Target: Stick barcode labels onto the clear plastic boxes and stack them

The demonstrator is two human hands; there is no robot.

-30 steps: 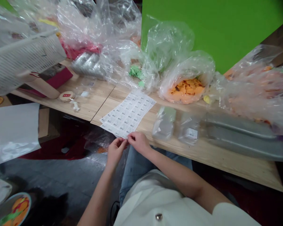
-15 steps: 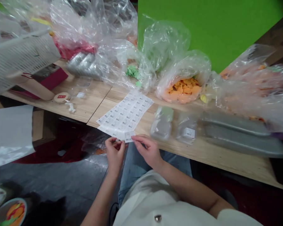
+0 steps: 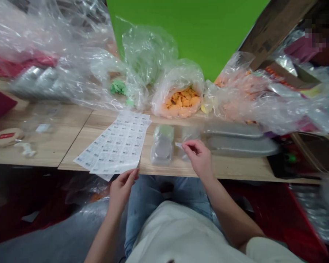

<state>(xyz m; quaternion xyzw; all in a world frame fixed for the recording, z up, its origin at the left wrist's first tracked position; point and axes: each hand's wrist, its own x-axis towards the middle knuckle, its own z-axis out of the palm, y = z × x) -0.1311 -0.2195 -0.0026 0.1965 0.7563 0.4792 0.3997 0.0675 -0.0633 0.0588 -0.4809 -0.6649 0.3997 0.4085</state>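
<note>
"Two hands at work. Status?"

"Right hand [image 3: 199,157]: thumb and finger pinched on a small white label [image 3: 178,145], out to the right of the label sheets [image 3: 120,142]. Left hand [image 3: 123,188]: fingers narrow, at the sheets' near right corner. Can't tell if it grips the paper; it's too small and soft there."

"What's near the label?"

"Green-topped clear pack [image 3: 161,144], just right of the sheets. Second clear pack [image 3: 190,133], farther right of them, partly behind the right hand. Label sits by the gap between the packs. Long grey plastic pieces [image 3: 241,144] well to the right of the sheets; bag of orange pieces [image 3: 183,100] beyond them, right and back."

"Step?"

"My read: single label in transit, off the sheets, not placed. Second pack looks the likelier surface."

"Next move calls for?"

"Judgement only: label turned flat, fingertips at its edge, square to the surface before pressing. Left hand would be free to steady a pack if it leaves the sheets. Risk: label curls or lands skewed."
</note>
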